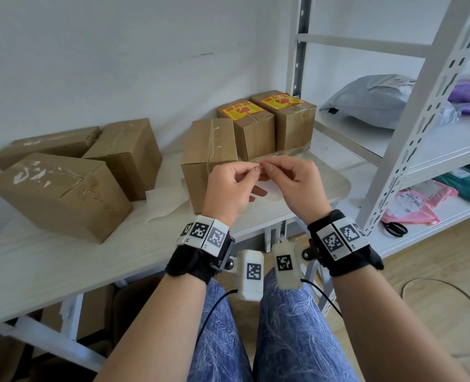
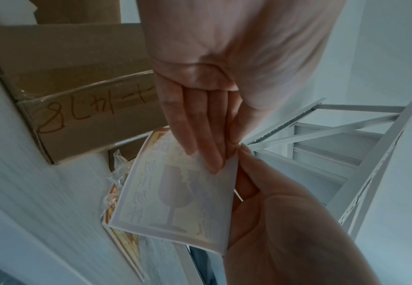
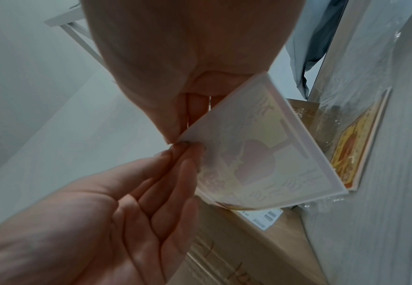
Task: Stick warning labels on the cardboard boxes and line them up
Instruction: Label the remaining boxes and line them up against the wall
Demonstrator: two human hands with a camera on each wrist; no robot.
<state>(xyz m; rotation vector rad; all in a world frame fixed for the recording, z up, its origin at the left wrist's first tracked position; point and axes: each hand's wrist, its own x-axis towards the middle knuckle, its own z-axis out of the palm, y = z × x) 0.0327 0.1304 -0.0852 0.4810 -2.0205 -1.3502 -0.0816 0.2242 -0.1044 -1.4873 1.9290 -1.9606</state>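
Note:
Both hands pinch one corner of a warning label point(image 2: 175, 202) in front of me, above the table's right end. The label's pale back with a faint broken-glass print point(image 3: 256, 160) faces the wrist cameras. My left hand point(image 1: 253, 170) and right hand point(image 1: 267, 166) meet fingertip to fingertip at that corner. Just behind them stands a plain cardboard box point(image 1: 209, 144). Two boxes with yellow-red labels point(image 1: 242, 113) point(image 1: 280, 102) stand in a row at the back right. Three plain boxes point(image 1: 57, 188) lie at the left.
A plastic bag of spare labels point(image 3: 353, 154) lies on the white table point(image 1: 63, 260) under the hands. A loose white paper sheet point(image 1: 162, 199) lies between the box groups. A white metal rack point(image 1: 410, 150) with mailer bags and scissors point(image 1: 393, 228) stands at the right.

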